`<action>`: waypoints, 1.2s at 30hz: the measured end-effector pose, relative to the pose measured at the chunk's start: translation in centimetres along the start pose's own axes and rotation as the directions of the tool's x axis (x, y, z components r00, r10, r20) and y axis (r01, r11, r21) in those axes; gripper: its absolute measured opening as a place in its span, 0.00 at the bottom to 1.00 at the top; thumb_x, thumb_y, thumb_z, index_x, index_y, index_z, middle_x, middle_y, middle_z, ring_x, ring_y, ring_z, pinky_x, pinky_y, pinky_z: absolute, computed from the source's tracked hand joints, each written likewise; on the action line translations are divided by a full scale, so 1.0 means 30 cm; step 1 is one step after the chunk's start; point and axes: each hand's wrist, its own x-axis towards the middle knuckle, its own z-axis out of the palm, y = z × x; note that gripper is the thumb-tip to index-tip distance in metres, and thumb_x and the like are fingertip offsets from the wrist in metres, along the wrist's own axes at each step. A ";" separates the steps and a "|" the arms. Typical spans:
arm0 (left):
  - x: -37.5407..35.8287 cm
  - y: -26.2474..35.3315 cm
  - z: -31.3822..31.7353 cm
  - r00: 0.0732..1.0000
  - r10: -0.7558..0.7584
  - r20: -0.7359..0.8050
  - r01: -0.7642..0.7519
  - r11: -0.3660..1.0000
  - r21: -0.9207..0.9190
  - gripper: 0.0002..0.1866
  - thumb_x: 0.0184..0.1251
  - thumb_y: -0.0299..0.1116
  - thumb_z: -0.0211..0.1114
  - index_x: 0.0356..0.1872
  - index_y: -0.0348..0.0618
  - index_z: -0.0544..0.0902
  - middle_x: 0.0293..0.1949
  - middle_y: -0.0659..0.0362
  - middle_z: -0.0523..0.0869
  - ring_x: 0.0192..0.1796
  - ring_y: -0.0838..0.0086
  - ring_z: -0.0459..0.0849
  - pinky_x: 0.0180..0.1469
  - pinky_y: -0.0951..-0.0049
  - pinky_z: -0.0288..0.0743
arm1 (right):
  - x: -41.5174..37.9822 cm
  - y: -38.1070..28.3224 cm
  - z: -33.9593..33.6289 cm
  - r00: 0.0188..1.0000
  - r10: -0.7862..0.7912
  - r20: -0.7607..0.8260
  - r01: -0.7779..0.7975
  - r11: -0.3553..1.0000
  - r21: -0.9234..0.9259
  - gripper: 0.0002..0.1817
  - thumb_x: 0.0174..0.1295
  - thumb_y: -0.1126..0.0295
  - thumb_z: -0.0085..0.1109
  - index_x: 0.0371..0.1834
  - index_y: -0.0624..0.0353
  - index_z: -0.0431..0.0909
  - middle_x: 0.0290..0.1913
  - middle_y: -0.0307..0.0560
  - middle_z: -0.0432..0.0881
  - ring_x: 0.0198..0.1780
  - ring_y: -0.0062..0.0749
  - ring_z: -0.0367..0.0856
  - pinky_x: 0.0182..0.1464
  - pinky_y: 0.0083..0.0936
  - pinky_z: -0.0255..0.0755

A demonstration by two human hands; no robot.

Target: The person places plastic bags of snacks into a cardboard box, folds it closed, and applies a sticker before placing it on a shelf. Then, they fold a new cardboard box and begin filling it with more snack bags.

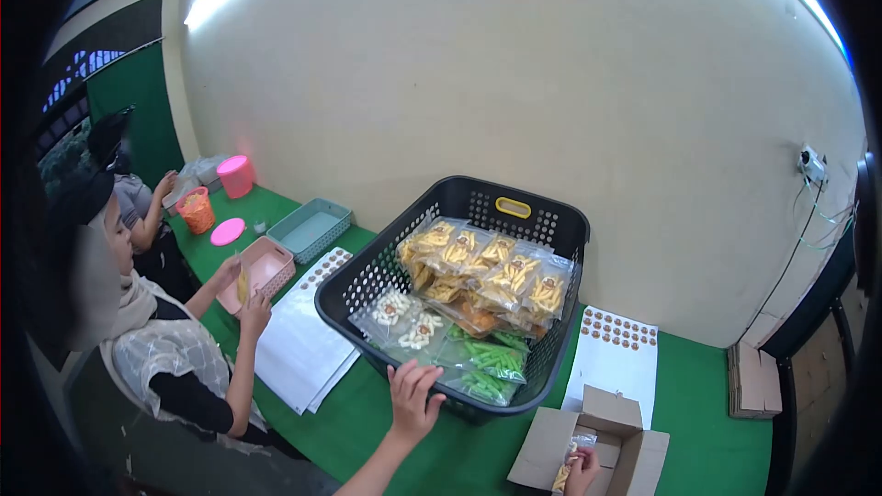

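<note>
My left hand [415, 401] curls its fingers over the near rim of a large black plastic basket [340, 312]. Inside the basket lie several clear packets of yellow stick snacks [496, 266], packets of white snacks [409, 320] and packets of green snacks [487, 367]. Low in the view, my right hand [582, 471] is closed on a clear snack packet [562, 475] with pale yellow pieces, at an open cardboard box [634, 464]. Part of that packet and my right fingertips are hard to make out.
Sticker sheets [606, 363] lie beside the box; more white sheets [299, 358] lie left of the basket. A co-worker [184, 349] holds a packet over a pink basket [276, 266]. Farther off are a teal basket [312, 230], pink tubs and another person. Folded cardboard [755, 381] stands at right.
</note>
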 end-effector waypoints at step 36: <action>-0.040 -0.123 0.009 0.963 0.259 0.079 -0.258 0.966 -0.027 0.17 0.50 0.38 0.62 0.45 0.58 0.78 0.47 0.70 0.75 0.57 0.73 0.65 0.69 0.59 0.30 | 0.729 -0.804 0.868 0.936 -0.027 0.350 0.282 0.651 -0.705 0.38 0.45 0.55 0.64 0.54 0.66 0.58 0.50 0.67 0.68 0.52 0.57 0.69 0.52 0.42 0.66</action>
